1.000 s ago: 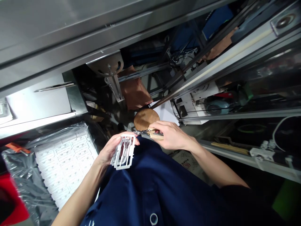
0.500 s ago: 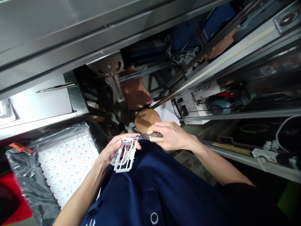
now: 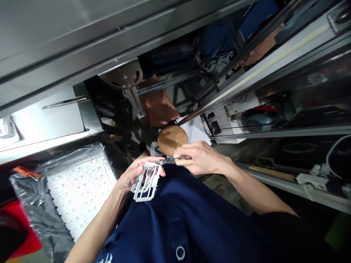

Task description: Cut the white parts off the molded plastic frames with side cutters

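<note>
Workshop: dim, with a metal beam (image 3: 82, 54) across the top and a white-topped table (image 3: 49, 118) at left.
Left hand (image 3: 134, 171): gripped the white frame (image 3: 155, 182) near its upper end.
Right hand (image 3: 201, 157): was closed round the handles of the pliers (image 3: 169, 160).
Frame: hung before the blue garment (image 3: 175, 204), its long axis running down and slightly left.
Pliers: lay nearly level, roughly crosswise to the frame, tips pointing left at its upper right corner; contact could not be told.
Nearer hand: the left, on the frame; the right was at the pliers' far end.
</note>
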### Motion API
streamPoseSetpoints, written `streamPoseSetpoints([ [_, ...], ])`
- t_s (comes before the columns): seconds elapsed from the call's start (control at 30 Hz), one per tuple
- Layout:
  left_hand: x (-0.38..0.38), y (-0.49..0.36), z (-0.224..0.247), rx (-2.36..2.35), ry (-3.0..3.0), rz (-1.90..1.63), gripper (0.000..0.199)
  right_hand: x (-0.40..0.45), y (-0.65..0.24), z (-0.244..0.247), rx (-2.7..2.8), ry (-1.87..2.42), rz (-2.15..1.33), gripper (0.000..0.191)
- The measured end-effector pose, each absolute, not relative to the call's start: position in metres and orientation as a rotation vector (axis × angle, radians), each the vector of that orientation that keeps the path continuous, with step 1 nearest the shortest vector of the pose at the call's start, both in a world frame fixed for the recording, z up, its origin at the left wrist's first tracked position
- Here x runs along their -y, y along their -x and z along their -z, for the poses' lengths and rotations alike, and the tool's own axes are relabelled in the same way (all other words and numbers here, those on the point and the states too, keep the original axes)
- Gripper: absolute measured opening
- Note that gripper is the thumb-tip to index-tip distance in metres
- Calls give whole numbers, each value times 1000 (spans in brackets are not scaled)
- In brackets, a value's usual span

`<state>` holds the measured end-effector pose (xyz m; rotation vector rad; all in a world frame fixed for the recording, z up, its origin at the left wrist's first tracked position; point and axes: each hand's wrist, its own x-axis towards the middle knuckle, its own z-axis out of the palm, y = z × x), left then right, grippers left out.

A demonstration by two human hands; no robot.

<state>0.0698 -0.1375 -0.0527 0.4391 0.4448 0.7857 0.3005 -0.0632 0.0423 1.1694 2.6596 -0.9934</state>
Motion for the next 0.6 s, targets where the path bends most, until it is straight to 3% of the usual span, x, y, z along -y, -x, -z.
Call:
streamPoseSetpoints([
  [0.6, 138, -72, 50, -397, -406, -787, 59, 70, -296, -40, -2739, -1180, 823, 14],
])
